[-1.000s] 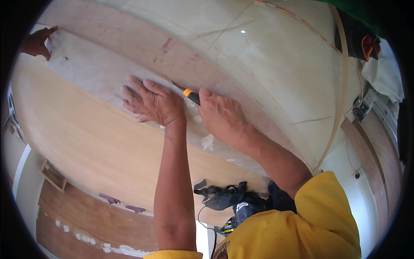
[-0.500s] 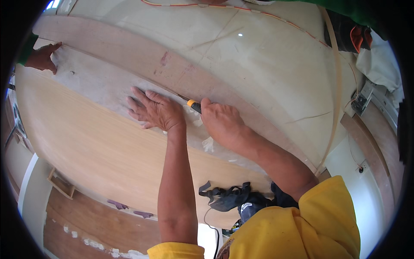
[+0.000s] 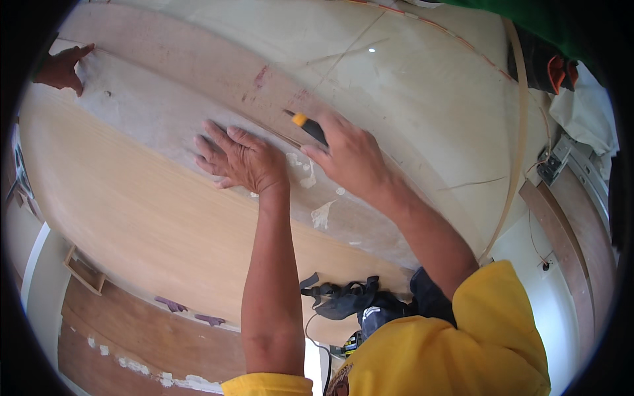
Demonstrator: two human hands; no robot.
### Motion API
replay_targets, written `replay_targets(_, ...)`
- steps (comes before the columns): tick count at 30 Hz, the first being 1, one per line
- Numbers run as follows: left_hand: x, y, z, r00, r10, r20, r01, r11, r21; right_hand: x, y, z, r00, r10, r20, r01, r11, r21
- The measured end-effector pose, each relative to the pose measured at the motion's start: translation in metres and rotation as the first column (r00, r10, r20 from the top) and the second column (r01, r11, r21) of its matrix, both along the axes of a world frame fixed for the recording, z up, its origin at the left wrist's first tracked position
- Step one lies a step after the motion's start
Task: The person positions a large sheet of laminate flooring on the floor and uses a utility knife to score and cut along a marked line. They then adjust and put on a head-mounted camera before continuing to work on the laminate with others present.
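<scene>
The yellow-and-black knife (image 3: 313,130) is held in the right hand (image 3: 351,158), its handle gripped within curled fingers and its dark tip pointed far and left. The knife lies just right of the left hand (image 3: 243,162), over the far edge of the greyish strip (image 3: 152,109); whether that edge is touched by the tip is not clear. By the left hand, fingers spread and nothing pinched, the strip is pressed flat. Its left end is covered by a co-worker's hand (image 3: 64,69), thumb and finger apart.

For good control, the strip is probably best pinned firmly at both places, so that no slip is allowed against the pale wood panel (image 3: 152,178). The blade should be guided at a low, steady angle along the edge, with light, even force, and the left fingers should be set well clear of its line.
</scene>
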State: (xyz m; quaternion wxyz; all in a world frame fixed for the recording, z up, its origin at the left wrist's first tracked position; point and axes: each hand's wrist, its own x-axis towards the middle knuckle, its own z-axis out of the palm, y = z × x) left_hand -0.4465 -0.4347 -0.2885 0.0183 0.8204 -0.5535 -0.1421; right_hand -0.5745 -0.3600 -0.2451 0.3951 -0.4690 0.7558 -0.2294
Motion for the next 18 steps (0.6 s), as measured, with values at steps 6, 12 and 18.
replay_targets(6,0.003,0.001,0.002,1.0,-0.004,-0.014,0.004,1.0,-0.011,-0.017,-0.027,-0.008,0.983,0.175,0.052,-0.179,0.98,0.088)
replay_targets(12,0.002,0.001,0.002,1.0,-0.012,-0.02,0.012,1.0,-0.02,-0.012,-0.026,-0.013,0.976,0.217,-0.013,-0.215,0.974,0.071)
replay_targets(18,0.002,0.001,0.003,0.999,-0.015,-0.039,0.014,0.999,-0.03,-0.006,-0.037,-0.017,0.998,-0.001,-0.068,0.001,1.0,-0.002)
